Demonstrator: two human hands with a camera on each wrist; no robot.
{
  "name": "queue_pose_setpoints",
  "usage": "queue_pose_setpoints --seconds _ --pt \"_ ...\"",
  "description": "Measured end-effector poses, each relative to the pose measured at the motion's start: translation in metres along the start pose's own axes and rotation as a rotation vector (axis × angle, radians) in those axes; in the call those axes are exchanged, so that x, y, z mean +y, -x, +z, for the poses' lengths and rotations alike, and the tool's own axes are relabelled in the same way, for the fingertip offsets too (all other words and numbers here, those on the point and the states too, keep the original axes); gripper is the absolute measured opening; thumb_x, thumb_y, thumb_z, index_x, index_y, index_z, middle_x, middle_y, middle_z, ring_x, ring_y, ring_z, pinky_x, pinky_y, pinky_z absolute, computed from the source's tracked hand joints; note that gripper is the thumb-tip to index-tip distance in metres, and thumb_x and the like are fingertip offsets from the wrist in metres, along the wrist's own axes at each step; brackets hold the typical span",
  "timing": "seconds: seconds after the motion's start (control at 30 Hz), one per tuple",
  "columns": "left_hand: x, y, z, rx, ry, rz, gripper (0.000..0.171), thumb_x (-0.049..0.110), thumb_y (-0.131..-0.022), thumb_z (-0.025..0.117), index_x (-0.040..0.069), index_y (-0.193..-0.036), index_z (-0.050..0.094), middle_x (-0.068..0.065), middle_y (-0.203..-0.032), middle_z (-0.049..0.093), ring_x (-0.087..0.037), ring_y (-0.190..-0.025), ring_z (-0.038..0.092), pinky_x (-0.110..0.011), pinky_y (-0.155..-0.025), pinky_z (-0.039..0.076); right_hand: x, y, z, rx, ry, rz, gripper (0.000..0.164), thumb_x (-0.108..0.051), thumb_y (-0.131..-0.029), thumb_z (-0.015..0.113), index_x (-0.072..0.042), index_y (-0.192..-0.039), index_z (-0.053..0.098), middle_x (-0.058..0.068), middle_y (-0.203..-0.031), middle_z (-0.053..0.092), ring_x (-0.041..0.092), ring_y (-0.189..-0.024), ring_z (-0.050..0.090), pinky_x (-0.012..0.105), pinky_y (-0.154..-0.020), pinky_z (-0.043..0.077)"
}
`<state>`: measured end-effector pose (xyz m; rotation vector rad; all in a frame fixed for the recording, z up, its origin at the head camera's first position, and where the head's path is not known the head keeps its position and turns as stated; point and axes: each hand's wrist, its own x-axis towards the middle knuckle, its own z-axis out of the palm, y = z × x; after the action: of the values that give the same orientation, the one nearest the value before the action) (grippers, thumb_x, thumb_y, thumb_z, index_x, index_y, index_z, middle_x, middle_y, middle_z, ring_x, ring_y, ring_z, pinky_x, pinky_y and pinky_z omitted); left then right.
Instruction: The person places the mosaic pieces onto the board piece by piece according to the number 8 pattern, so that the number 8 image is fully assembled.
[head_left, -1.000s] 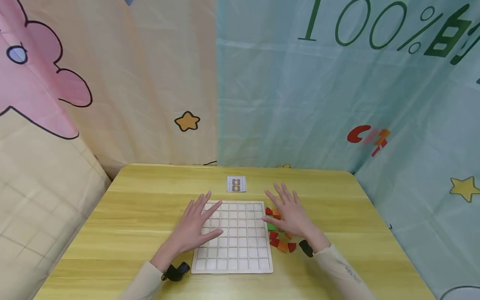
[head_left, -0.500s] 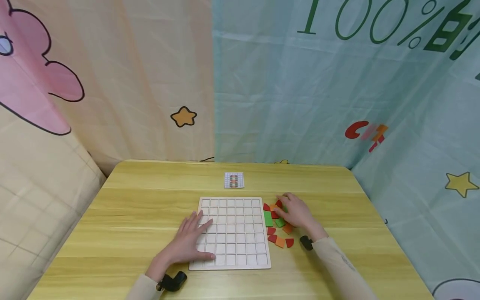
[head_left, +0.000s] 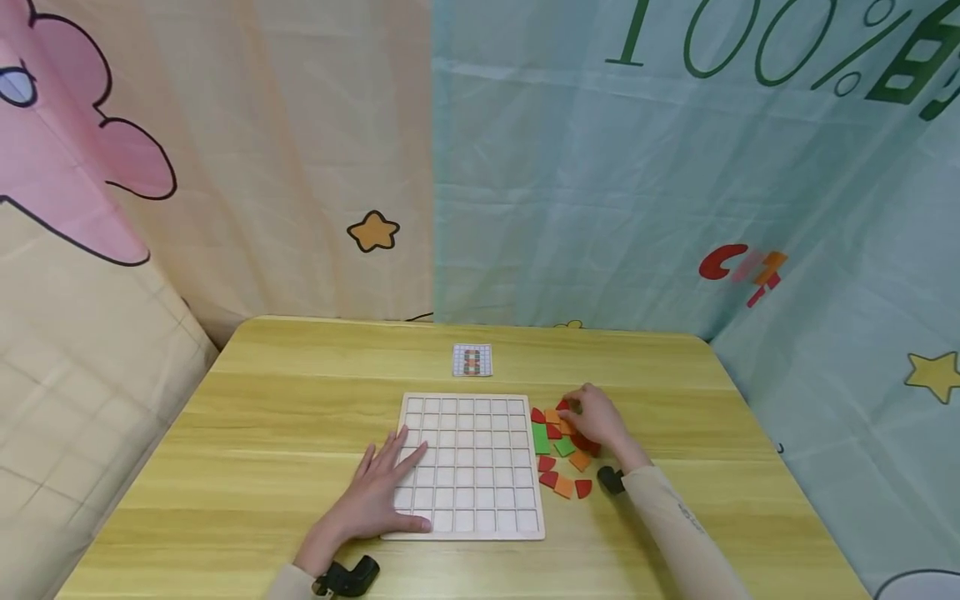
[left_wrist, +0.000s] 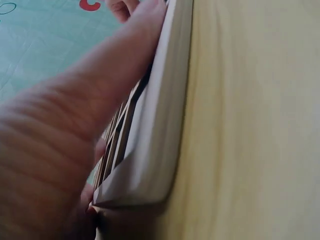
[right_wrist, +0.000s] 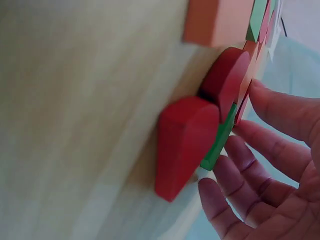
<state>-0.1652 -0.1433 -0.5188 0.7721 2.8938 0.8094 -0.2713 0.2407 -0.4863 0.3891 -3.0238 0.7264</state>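
My left hand (head_left: pixel 375 487) rests with spread fingers on the left part of a white gridded board (head_left: pixel 480 475). Its thumb lies along the board's near edge, seen close up beside the board's side (left_wrist: pixel 167 110) in the left wrist view. To the right of the board my right hand (head_left: pixel 600 421) reaches into a loose group of coloured blocks. Its thumb and index fingertips stand on either side of a red block (right_wrist: pixel 242 109), pinching it at the far end of the group. A green block (right_wrist: pixel 220 142) and two rounded red blocks lie near the other fingers.
A small patterned card (head_left: pixel 472 360) lies on the wooden table (head_left: pixel 315 358) beyond the board. Orange blocks (head_left: pixel 563 487), green blocks (head_left: pixel 541 439) and several red ones lie close along the board's right edge. Printed curtains (head_left: pixel 570 208) hang behind the table.
Both hands have come down from above the table. The left has settled on the board; the right has moved in among the blocks, its thumb and index finger drawing closer together.
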Motion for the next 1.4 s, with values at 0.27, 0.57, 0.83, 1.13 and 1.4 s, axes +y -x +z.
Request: queue_pose_setpoints --seconds 0.27,0.57,0.83,1.13,1.4 --pt "-0.002 -0.002 0.008 0.072 -0.025 -0.001 0.103 0.071 -0.068 0.066 0.016 -0.149 0.034 -0.013 -0.157 0.012 -0.032 -0.142 0.008 -0.054 -0.111 -0.001 0.006 -0.005 0.001 -0.029 -0.255 0.066 0.017 -0.003 -0.085 0.069 -0.002 -0.102 0.065 0.007 -0.088 0.057 0.023 -0.079 0.054 0.038 -0.072 0.049" --pt "-0.002 -0.002 0.009 0.089 -0.039 0.003 0.099 0.072 -0.069 0.064 0.018 -0.147 0.036 -0.009 -0.156 0.016 -0.031 -0.142 0.008 -0.052 -0.112 -0.002 -0.008 -0.01 -0.006 0.007 -0.289 0.078 0.012 -0.002 -0.086 0.068 -0.008 -0.096 0.063 0.004 -0.083 0.06 0.021 -0.076 0.056 0.034 -0.067 0.049" --pt "-0.004 -0.001 0.009 0.104 -0.042 0.009 0.097 0.072 -0.069 0.065 0.018 -0.146 0.04 -0.009 -0.156 0.018 -0.032 -0.142 0.009 -0.053 -0.111 -0.002 -0.06 -0.024 0.007 -0.072 -0.438 -0.073 0.016 -0.005 -0.09 0.064 -0.006 -0.106 0.069 0.001 -0.093 0.063 0.018 -0.08 0.058 0.03 -0.067 0.051" --pt "-0.002 -0.004 0.009 0.089 -0.082 0.039 0.094 0.073 -0.074 0.059 0.02 -0.148 0.036 -0.009 -0.157 0.016 -0.032 -0.142 0.007 -0.053 -0.112 -0.003 -0.105 -0.04 0.033 -0.214 -0.539 -0.104 0.011 -0.008 -0.083 0.073 -0.006 -0.092 0.066 0.002 -0.084 0.063 0.018 -0.074 0.058 0.029 -0.069 0.051" --pt "-0.004 -0.002 0.01 0.101 -0.099 0.054 0.088 0.071 -0.078 0.057 0.02 -0.147 0.038 -0.008 -0.156 0.019 -0.033 -0.142 0.008 -0.055 -0.111 -0.001 -0.12 -0.053 0.058 -0.268 -0.509 -0.091 0.007 -0.009 -0.084 0.072 -0.007 -0.091 0.071 -0.002 -0.082 0.065 0.014 -0.069 0.057 0.024 -0.064 0.05"
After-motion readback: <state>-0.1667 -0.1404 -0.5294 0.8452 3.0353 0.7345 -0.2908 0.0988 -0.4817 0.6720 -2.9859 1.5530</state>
